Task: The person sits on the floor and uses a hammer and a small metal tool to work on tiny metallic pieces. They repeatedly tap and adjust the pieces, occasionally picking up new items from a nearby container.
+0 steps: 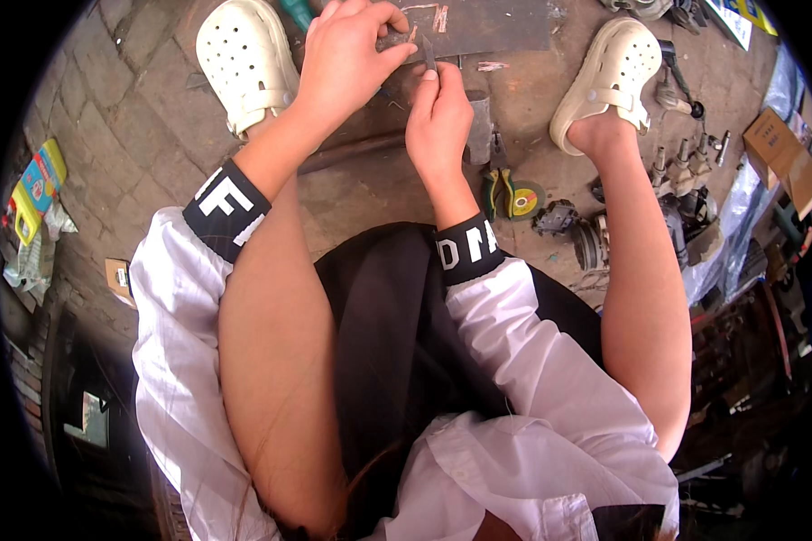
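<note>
My left hand (345, 61) is closed, with thumb and fingers pinching a small copper-coloured piece (413, 33) near the top edge. Facing it, my right hand (438, 113) grips a thin dark metal blade (429, 54), its thumb pressed along the lower end. The blade's tip points up, close beside the copper-coloured piece; I cannot tell whether they touch. Both hands are over the near left part of a flat dark metal plate (514, 34) on the ground. Coppery scraps (440, 18) lie on the plate, and another scrap (493, 66) lies just off its near edge.
Below my right hand are a metal block (479, 126), green-and-yellow-handled pliers (492, 191) and a cutting disc (524, 200). Greasy machine parts (595, 242) sit beside my right leg. Cream clogs (246, 59) flank the work spot. A cardboard box (783, 160) stands far right.
</note>
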A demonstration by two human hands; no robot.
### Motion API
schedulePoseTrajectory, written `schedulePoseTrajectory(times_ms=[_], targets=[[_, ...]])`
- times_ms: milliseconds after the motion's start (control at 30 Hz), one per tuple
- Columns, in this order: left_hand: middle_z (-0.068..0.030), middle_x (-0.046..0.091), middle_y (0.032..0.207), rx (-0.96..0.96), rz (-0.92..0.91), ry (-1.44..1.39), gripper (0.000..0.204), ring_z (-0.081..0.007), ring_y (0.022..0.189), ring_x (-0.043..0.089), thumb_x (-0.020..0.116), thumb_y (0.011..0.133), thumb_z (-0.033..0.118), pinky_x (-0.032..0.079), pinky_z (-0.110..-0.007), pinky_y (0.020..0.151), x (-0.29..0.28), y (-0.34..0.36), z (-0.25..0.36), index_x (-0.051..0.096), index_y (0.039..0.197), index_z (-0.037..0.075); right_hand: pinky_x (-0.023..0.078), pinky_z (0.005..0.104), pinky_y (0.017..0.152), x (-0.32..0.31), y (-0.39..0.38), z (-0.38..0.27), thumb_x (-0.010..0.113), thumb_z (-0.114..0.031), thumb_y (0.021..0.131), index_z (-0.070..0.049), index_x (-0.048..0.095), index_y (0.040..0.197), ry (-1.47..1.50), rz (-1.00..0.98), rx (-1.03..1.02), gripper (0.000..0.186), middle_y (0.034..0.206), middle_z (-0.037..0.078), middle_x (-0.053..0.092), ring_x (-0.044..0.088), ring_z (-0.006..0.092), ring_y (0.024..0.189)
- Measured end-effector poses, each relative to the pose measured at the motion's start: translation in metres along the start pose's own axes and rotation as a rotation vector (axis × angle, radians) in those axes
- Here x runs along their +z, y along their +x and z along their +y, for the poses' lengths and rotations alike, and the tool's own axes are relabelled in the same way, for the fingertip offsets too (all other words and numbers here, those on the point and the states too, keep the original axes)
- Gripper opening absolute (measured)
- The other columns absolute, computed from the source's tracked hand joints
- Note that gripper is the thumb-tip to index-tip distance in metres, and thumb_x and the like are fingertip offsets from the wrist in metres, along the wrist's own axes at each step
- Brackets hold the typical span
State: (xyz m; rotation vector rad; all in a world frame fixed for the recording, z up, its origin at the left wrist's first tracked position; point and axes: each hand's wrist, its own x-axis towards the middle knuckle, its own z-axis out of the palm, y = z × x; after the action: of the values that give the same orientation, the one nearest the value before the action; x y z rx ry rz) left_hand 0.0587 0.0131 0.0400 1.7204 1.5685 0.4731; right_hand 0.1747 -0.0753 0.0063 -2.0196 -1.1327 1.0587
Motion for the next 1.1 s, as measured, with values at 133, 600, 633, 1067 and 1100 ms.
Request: schedulePoseTrajectory(times_ms=[133, 600, 633, 1067, 1100], targets=[[-0.0111, 0.059, 0.076, 0.183, 0.035, 0.075, 0.010, -0.0315, 0.079, 0.056, 0.072, 0.070, 0.006, 0.045, -0.041, 0.072, 0.003, 0.001, -0.008, 0.066, 0.077, 0.005, 0.049, 0.0416, 0.063, -0.006, 0.003, -0.004, 0.049, -0.017, 0.100, -0.002, 0.060, 0.096, 0.026, 0.001, 0.043, 0.019, 0.072, 0.014, 0.065, 0.064, 0.0321, 0.066], [-0.0102, 0.057, 0.081, 0.372, 0.020, 0.251, 0.010, -0.0311, 0.081, 0.056, 0.072, 0.071, 0.006, 0.045, -0.041, 0.072, -0.002, -0.006, -0.003, 0.063, 0.076, 0.007, 0.048, 0.0456, 0.063, -0.002, -0.002, -0.004, 0.049, -0.021, 0.100, -0.004, 0.060, 0.094, -0.043, 0.041, 0.049, 0.021, 0.071, 0.016, 0.064, 0.063, 0.0377, 0.068], [-0.0103, 0.056, 0.080, 0.357, 0.017, 0.200, 0.010, -0.0309, 0.080, 0.057, 0.072, 0.071, 0.006, 0.045, -0.040, 0.072, -0.003, -0.007, -0.003, 0.064, 0.077, 0.006, 0.048, 0.0464, 0.063, -0.003, -0.002, -0.006, 0.049, -0.022, 0.100, -0.005, 0.060, 0.093, -0.054, 0.044, 0.061, 0.022, 0.071, 0.016, 0.064, 0.063, 0.0385, 0.068], [-0.0132, 0.057, 0.074, -0.081, -0.075, -0.067, 0.011, -0.0279, 0.068, 0.059, 0.075, 0.072, 0.001, 0.048, -0.037, 0.063, 0.002, -0.003, 0.000, 0.065, 0.076, 0.001, 0.047, 0.0523, 0.062, -0.001, 0.007, -0.004, 0.046, -0.034, 0.102, -0.004, 0.059, 0.080, -0.278, -0.024, 0.120, 0.040, 0.068, 0.020, 0.063, 0.062, 0.0441, 0.068], [-0.0136, 0.057, 0.074, -0.081, -0.074, -0.075, 0.011, -0.0280, 0.067, 0.059, 0.075, 0.072, 0.001, 0.048, -0.037, 0.063, 0.001, -0.002, 0.001, 0.065, 0.075, 0.000, 0.047, 0.0524, 0.062, 0.000, 0.007, -0.005, 0.046, -0.035, 0.102, -0.004, 0.059, 0.080, -0.294, -0.014, 0.119, 0.040, 0.067, 0.020, 0.063, 0.062, 0.0442, 0.068]])
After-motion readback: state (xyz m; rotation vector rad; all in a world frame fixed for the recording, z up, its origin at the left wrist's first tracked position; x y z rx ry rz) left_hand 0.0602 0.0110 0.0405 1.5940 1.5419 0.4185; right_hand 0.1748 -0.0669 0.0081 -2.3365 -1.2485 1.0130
